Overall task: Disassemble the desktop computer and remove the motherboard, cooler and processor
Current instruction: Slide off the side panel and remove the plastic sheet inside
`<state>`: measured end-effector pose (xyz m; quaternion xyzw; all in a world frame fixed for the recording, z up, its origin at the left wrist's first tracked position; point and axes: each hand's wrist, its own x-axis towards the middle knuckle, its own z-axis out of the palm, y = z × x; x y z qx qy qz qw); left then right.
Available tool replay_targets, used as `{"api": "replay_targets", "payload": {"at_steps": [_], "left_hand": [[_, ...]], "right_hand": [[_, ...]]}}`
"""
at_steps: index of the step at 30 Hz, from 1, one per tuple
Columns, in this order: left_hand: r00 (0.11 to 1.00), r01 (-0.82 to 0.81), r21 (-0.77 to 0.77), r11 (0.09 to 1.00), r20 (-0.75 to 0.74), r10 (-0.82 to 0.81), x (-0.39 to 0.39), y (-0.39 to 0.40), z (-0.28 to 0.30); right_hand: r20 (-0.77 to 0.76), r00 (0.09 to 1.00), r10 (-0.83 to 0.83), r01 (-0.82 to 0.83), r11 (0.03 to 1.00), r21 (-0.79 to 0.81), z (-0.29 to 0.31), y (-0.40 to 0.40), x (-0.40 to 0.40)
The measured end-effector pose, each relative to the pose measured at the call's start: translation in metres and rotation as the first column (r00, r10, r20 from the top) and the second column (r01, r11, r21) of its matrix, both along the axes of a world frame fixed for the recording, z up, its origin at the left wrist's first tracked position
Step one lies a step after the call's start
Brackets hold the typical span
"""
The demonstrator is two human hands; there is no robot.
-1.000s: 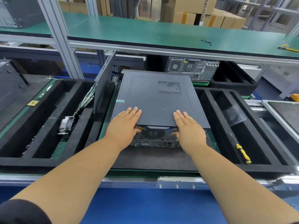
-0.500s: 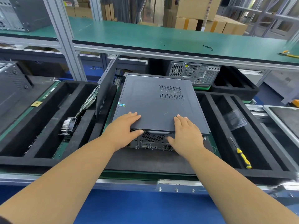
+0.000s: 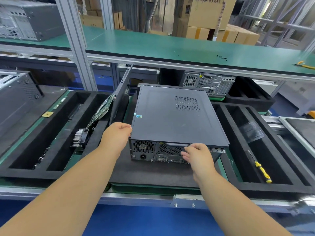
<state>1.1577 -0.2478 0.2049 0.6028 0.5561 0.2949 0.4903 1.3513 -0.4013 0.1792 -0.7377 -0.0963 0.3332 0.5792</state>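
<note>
A workbench with a green mat (image 3: 119, 185) and a metal front rail is carrying black foam trays. A flat foam pad (image 3: 153, 172) is sitting at the centre, with a dark desktop computer (image 3: 170, 120) lying flat on it. A compartmented foam tray (image 3: 34, 172) is resting to the left, another (image 3: 279, 189) to the right. Above, a green shelf (image 3: 170, 46) is holding a second computer case (image 3: 25, 19) at its left end
</note>
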Motion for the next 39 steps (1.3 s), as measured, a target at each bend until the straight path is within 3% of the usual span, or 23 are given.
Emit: {"api": "replay_targets", "payload": {"at_steps": [2,7,14,22,28,33,37,39], "left_hand": [[0.998,-0.034,-0.118,0.992,0.051,0.040,0.001,0.003,0.005],[0.980,-0.035,-0.350,0.936,0.170,0.100,0.000,0.000,0.022],[0.939,0.043,-0.474,0.879,0.321,0.127,-0.006,0.001,0.026],[0.855,0.238,-0.452,0.860,0.517,0.036,0.004,0.012,0.045],[0.761,0.298,-0.444,0.845,0.645,0.070,0.012,0.019,0.059],[0.747,0.378,-0.369,0.849,0.663,-0.044,0.014,0.023,0.067],[0.643,0.489,-0.228,0.842,0.746,-0.172,0.020,0.023,0.069],[0.603,0.536,-0.142,0.832,0.754,-0.260,0.027,0.020,0.072]], "right_hand": [[-0.305,0.951,-0.052,0.104,0.982,0.155,0.005,0.006,0.001],[-0.514,0.842,-0.165,0.261,0.958,0.121,0.014,0.010,-0.001],[-0.495,0.855,-0.154,0.275,0.944,0.181,0.024,0.014,-0.002],[-0.504,0.860,-0.079,0.259,0.919,0.297,0.047,0.033,0.003],[-0.490,0.872,0.017,0.217,0.883,0.417,0.068,0.033,0.010],[-0.451,0.893,-0.007,0.234,0.862,0.450,0.073,0.013,0.006],[-0.366,0.931,0.006,0.200,0.830,0.521,0.084,-0.007,0.007],[-0.287,0.956,-0.057,0.189,0.870,0.456,0.090,-0.016,0.011]]}}
